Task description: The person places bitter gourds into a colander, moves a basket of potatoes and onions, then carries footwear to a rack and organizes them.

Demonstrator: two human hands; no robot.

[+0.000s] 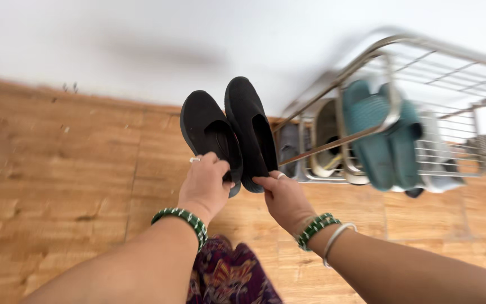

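Left hand (205, 183): I am extending it forward, fingers clenching the heel of the left black fabric slip-on shoe (209, 132).
Right hand (284, 197): I am extending it, fingers pinching the right black fabric slip-on shoe (250, 126).

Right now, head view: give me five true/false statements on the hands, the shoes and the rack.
1. Each hand holds one black shoe: left hand, right hand. True.
2. The left shoe and right shoe rest on the floor. False: they are held up above the wooden floor.
3. The metal rack holds teal slippers. True.
4. The rack is wooden. False: metal wire.
5. Both wrists are bare. False: both wear green bracelets.
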